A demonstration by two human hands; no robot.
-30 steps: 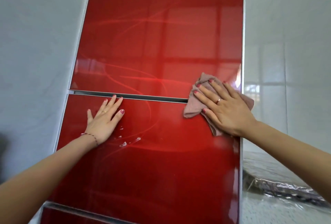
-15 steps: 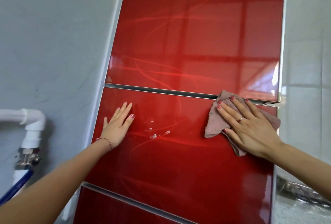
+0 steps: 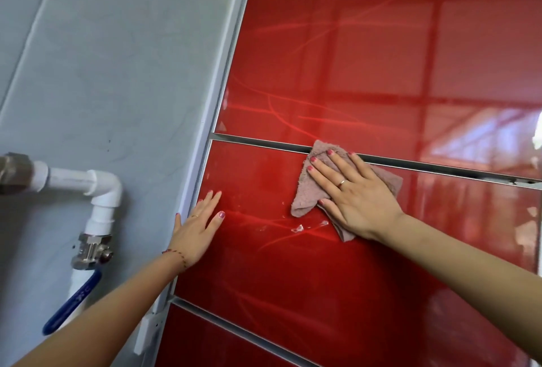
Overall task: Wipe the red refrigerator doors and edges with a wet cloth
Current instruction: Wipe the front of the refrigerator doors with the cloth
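Head view: a pinkish cloth (image 3: pixel 311 190) is pressed flat-fingered by the right hand (image 3: pixel 356 199) at the middle refrigerator door (image 3: pixel 293 264) top edge; the left hand (image 3: pixel 195 228) rests open. Droplets (image 3: pixel 299 228) remain; wiping is judged midway.

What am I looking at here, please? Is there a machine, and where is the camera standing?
There is no machine. A person cleans with two bare hands, and the single camera is worn on the person's head, looking forward and down, so you see both forearms reaching out.

The big shiny surface is a red refrigerator; metal strips divide its doors. The right hand lies flat with straight fingers on a pinkish cloth, pressing it against the middle door just under the upper strip. Nothing is held in a closed grip. The left hand rests open at that door's left edge. Small wet spots show below the cloth.

On the grey wall to the left runs a white pipe with a blue-handled valve.
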